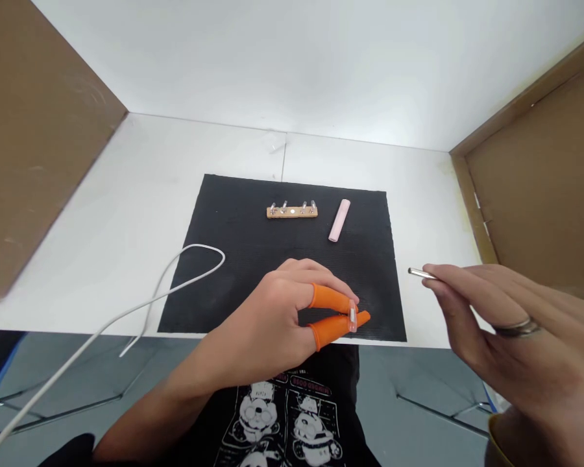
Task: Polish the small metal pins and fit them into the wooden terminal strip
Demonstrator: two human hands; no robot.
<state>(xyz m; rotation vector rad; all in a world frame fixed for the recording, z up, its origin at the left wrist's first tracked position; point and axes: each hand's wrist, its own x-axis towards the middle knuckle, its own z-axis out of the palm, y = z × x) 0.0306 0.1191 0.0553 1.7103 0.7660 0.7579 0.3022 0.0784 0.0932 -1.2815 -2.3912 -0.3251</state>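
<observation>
My left hand (282, 314) hovers over the near edge of a black mat (253, 253). Orange finger cots cover its thumb and forefinger, which pinch a small clear piece with a pale tip (353, 318). My right hand (496, 331), with a ring on one finger, is off the mat's right side and holds a thin metal tool (421, 274) whose tip points left. At the far side of the mat lies a small wooden strip (292, 211) with several metal pins or clips on it. A pink cylinder (339, 220) lies to its right.
A white cable (175, 285) loops onto the mat's left edge and runs off the near left of the white table (126, 214). Brown cardboard panels stand at left (34, 143) and right (540, 168). A white wall closes the back.
</observation>
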